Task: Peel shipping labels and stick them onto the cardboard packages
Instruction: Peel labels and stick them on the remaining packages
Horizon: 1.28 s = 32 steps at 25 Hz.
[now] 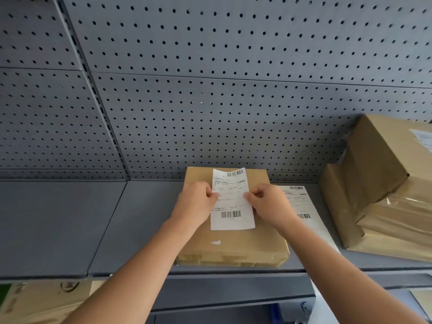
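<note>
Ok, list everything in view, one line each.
Held label: one, white, over the centre package.
Centre package: one, brown, on the shelf.
Spare label: one, white, on the shelf right of that package.
Stacked packages: several, brown, shelf's right end.
Shelf: one, grey, carries the packages.
Pegboard: one, grey, behind.
Lower cardboard: one, brown, below shelf, left.
Left hand: one, pinches held label's left edge.
Right hand: one, pinches its right edge.

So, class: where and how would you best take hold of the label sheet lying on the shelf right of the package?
Pinch the label sheet at its near end, coming from the front. It lies flat on the shelf, leaving no lip, but that end seems to hang past the front edge.
</note>
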Each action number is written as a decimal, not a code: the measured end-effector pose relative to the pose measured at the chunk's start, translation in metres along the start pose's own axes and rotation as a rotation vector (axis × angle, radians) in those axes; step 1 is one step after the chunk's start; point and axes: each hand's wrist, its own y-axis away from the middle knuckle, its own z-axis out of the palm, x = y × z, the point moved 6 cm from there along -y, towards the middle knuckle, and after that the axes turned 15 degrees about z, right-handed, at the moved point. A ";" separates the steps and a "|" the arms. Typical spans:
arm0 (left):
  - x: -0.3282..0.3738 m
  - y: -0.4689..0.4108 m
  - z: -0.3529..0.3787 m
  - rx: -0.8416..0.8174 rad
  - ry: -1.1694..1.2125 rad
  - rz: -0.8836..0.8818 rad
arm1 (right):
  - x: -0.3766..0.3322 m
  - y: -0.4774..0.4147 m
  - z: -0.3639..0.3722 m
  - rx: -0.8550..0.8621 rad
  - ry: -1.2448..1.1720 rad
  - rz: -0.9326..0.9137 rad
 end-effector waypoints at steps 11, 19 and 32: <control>0.002 -0.008 0.001 -0.036 -0.136 0.019 | -0.001 -0.007 0.009 0.104 0.223 -0.018; 0.019 0.000 0.015 -0.066 -0.365 0.445 | -0.022 0.007 0.024 0.252 0.479 -0.491; -0.011 -0.005 0.024 -0.376 -0.502 0.364 | -0.007 -0.006 0.045 0.061 0.705 -0.380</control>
